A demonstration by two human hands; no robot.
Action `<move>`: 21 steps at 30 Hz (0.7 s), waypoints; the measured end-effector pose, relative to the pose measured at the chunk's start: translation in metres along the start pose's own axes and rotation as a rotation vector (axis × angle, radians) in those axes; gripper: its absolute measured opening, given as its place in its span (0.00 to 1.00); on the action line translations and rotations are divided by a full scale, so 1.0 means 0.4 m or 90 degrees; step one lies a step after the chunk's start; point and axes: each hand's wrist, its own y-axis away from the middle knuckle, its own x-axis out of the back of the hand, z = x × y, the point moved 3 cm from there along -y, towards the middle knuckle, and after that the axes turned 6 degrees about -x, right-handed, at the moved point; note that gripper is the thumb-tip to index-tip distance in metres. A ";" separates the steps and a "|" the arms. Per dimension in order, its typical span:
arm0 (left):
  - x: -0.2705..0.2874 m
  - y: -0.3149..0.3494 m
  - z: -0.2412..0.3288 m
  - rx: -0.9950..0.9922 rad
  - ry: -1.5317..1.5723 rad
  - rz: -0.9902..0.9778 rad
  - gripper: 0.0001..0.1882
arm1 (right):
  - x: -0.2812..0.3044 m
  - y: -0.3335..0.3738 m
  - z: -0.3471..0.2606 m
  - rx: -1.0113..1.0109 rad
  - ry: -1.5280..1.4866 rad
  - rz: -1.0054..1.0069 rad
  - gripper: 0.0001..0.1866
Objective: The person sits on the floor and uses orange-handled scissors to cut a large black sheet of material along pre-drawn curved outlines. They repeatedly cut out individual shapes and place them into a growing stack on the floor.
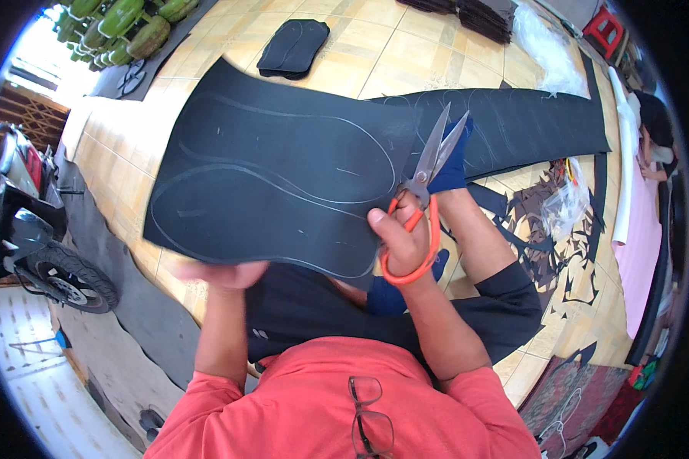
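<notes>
One smooth black sheet (275, 164), marked with two pale, elongated curves, spreads tilted before me. My right hand (406, 251) has its fingers curled round one pair of orange-handled scissors (417, 183), steel blades narrowly parted. My left hand (226, 275), blurred, meets the sheet's lower edge; I cannot tell its grip. One rounded black stack (292, 46) lies on glossy tiled floor (390, 53).

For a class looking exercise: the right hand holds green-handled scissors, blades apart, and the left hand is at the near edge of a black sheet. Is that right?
Not quite: the head view shows orange handles, not green. The right hand does hold the scissors, blades apart, and the left hand is at the near edge of the black sheet.
</notes>
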 end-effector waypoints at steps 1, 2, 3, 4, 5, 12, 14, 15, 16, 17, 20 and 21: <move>0.067 0.038 -0.053 0.069 -0.359 0.057 0.42 | 0.004 0.011 -0.018 0.022 0.029 0.020 0.16; 0.078 0.054 -0.076 0.081 -0.483 0.124 0.37 | -0.002 0.017 -0.021 0.036 0.051 0.026 0.16; 0.051 0.053 -0.079 0.104 -0.612 0.206 0.33 | -0.025 0.018 -0.007 0.045 0.057 0.026 0.16; 0.009 0.038 -0.089 0.072 -0.493 0.281 0.30 | -0.028 0.026 0.014 0.018 0.062 0.033 0.15; -0.038 -0.007 -0.099 0.046 -0.358 0.339 0.28 | -0.019 0.039 0.020 0.001 0.079 0.056 0.15; -0.031 -0.063 -0.045 -0.008 -0.311 0.343 0.23 | 0.044 0.119 0.089 -0.025 0.291 0.122 0.18; -0.028 -0.060 -0.033 -0.011 -0.313 0.336 0.22 | 0.036 0.128 0.095 -0.021 0.373 0.100 0.16; -0.023 -0.057 -0.029 -0.013 -0.326 0.339 0.23 | 0.024 0.128 0.082 -0.014 0.398 0.081 0.15; -0.015 -0.053 -0.027 -0.015 -0.339 0.342 0.24 | 0.012 0.128 0.070 -0.007 0.423 0.062 0.15; -0.012 -0.050 -0.025 -0.019 -0.353 0.345 0.25 | 0.006 0.126 0.060 0.006 0.435 0.062 0.14; -0.014 -0.048 -0.023 -0.032 -0.345 0.321 0.25 | -0.003 0.118 0.046 0.034 0.460 0.049 0.14; -0.017 -0.047 -0.022 -0.030 -0.346 0.324 0.25 | -0.008 0.116 0.038 0.034 0.462 0.042 0.14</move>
